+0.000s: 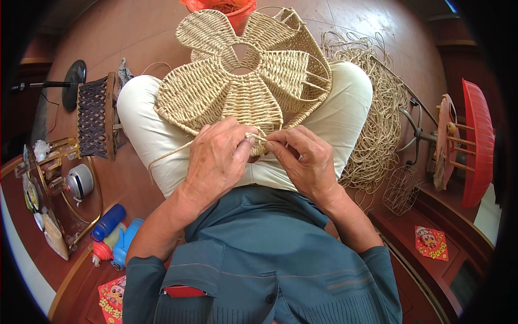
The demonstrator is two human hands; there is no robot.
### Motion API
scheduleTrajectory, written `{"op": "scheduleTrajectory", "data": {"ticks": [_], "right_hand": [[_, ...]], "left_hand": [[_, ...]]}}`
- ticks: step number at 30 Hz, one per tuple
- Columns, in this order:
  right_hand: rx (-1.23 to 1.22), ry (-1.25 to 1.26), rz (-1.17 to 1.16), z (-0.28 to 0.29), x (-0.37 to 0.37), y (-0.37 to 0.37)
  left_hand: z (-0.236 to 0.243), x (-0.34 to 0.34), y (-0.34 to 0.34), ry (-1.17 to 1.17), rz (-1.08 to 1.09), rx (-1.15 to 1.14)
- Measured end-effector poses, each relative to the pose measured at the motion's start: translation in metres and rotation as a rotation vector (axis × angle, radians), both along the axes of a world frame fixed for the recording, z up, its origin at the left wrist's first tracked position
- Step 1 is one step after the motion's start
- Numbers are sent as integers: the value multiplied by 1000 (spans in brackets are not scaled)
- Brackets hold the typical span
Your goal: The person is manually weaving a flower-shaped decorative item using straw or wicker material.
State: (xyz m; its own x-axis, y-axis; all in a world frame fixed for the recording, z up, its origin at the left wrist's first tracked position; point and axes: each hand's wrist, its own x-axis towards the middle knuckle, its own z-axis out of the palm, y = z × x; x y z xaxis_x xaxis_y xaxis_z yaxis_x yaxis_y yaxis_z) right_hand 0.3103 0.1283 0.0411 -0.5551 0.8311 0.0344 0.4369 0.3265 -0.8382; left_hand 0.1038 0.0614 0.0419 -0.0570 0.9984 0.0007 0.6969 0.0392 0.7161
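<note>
A flower-shaped woven basket (251, 100) of tan twisted cord rests on my lap, with wide petals around a round hole. At its near edge both hands work close together on a strand of cord (258, 136). My left hand (218, 156) is closed, thumb and fingers pinching the cord against the rim. Thumb and forefinger of my right hand (304, 156) pinch the same cord just to the right. A loose cord end (170, 155) trails leftward from my left hand over my thigh. On the right side, a few petals show bare frame bars.
A large heap of loose cord (372, 124) lies on the floor to my right, beside a wire basket (402, 189). Far ahead stands a red bag-lined bin (232, 12). Leftward are a woven-backed stool (96, 117), a metal pot (80, 181) and a blue bottle (108, 221).
</note>
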Motion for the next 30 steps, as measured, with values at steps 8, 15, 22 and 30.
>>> {"op": "scheduleTrajectory", "data": {"ticks": [8,15,22,30], "right_hand": [[73,-103,14,4,-6,8],[139,-177,65,10,0,9],[288,-136,194,14,3,8],[342,-170,301,14,6,12]], "left_hand": [[0,-8,5,-132,-8,-113],[-5,-5,5,-110,11,-56],[-11,2,5,-70,48,101],[-19,1,12,-125,-44,216]]}}
